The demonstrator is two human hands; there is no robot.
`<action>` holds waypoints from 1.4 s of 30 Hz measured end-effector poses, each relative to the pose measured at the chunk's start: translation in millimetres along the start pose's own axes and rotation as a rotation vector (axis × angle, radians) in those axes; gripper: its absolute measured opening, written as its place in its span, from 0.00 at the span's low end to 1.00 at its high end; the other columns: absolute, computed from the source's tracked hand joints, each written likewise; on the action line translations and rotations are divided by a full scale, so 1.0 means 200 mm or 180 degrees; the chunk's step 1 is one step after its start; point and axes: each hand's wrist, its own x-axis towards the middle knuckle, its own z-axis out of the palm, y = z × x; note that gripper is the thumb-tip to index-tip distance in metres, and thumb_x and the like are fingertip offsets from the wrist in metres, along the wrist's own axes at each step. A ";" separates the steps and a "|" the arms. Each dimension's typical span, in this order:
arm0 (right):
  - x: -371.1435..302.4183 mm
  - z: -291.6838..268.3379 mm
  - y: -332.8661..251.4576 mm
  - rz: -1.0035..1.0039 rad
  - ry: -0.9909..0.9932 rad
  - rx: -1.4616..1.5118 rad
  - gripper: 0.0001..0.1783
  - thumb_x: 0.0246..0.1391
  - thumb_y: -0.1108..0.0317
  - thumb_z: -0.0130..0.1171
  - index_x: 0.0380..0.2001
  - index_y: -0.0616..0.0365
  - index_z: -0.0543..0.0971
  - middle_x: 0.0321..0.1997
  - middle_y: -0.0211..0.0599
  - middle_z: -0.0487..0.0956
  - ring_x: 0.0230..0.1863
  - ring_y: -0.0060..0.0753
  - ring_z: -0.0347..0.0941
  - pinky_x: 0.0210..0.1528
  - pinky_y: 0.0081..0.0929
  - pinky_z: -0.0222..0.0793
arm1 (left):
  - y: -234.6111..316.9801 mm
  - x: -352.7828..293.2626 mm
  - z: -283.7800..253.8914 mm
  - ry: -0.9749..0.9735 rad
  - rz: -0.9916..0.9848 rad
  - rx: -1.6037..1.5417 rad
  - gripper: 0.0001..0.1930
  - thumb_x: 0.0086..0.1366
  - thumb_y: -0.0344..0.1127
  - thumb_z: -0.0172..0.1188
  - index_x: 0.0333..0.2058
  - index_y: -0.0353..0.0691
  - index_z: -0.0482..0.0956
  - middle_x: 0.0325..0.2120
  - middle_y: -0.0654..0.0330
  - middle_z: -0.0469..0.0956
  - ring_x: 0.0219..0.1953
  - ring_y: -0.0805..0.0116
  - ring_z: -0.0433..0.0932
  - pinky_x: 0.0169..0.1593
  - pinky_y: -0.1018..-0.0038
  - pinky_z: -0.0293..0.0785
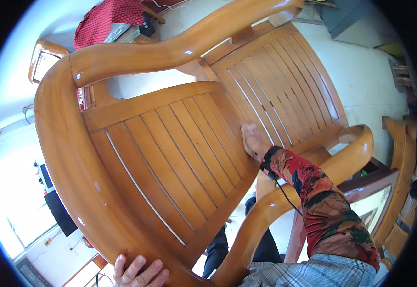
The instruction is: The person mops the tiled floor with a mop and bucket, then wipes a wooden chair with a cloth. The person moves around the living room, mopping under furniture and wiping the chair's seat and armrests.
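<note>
A glossy wooden armchair (57,138) with a slatted back (170,143) and slatted seat (285,86) fills the middle of the view. My left hand (141,271) is at the lower left, its fingers curled over the thick curved top rail. Reaching across the near armrest (266,215), my right arm brings my right hand (252,141) down to the corner where back and seat meet. Its fingers are bent together against the wood; whatever lies under them is hidden. A black band with a cable circles that wrist, below a red patterned sleeve (330,205).
A red cloth (105,21) covers something beyond the far armrest. More wooden furniture (395,162) stands at the right, beside a glass-topped table (376,196). Bright windows (12,196) and a dark screen-like panel (60,213) are on the left. A grey cabinet (361,24) stands at upper right.
</note>
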 end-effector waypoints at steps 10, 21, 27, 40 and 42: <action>-0.55 -0.11 -0.82 -0.0879 0.1047 -0.0115 0.08 0.52 0.68 0.49 0.20 0.51 0.71 0.25 0.25 0.68 0.32 0.26 0.70 0.33 0.25 0.66 | -0.01 0.00 -0.01 0.0052 -0.0011 -0.0013 0.21 0.58 0.50 0.54 0.43 0.44 0.82 0.49 0.57 0.79 0.59 0.50 0.70 0.66 0.47 0.54; -0.45 -0.36 -0.98 -0.1216 -0.0917 -0.0427 0.13 0.54 0.61 0.54 0.37 0.58 0.74 0.43 0.43 0.73 0.51 0.46 0.69 0.48 0.37 0.67 | 0.00 -0.02 0.01 0.0017 -0.0157 0.0036 0.22 0.55 0.52 0.56 0.40 0.43 0.83 0.47 0.56 0.80 0.60 0.47 0.69 0.67 0.45 0.50; -0.44 -0.14 -0.43 0.2331 -0.0293 0.0349 0.18 0.59 0.58 0.48 0.39 0.61 0.78 0.45 0.50 0.79 0.49 0.45 0.76 0.48 0.38 0.71 | 0.00 -0.01 0.00 -0.0088 -0.0196 0.0034 0.23 0.52 0.51 0.55 0.41 0.42 0.84 0.47 0.55 0.80 0.60 0.47 0.69 0.68 0.46 0.51; -1.23 -0.38 -1.45 -0.1015 -0.1886 0.0040 0.44 0.63 0.45 0.40 0.66 0.75 0.48 0.71 0.70 0.42 0.74 0.67 0.33 0.69 0.61 0.33 | 0.02 0.02 -0.02 0.0263 -0.0024 -0.0037 0.24 0.52 0.50 0.56 0.42 0.39 0.82 0.48 0.52 0.79 0.59 0.45 0.69 0.67 0.47 0.51; -1.09 -0.32 -1.34 -0.0446 -0.1600 0.1186 0.38 0.62 0.50 0.43 0.63 0.73 0.54 0.68 0.68 0.50 0.69 0.66 0.45 0.65 0.58 0.43 | 0.02 0.01 -0.02 0.0321 -0.0008 -0.0046 0.24 0.52 0.49 0.56 0.43 0.39 0.82 0.48 0.52 0.79 0.59 0.44 0.70 0.67 0.46 0.50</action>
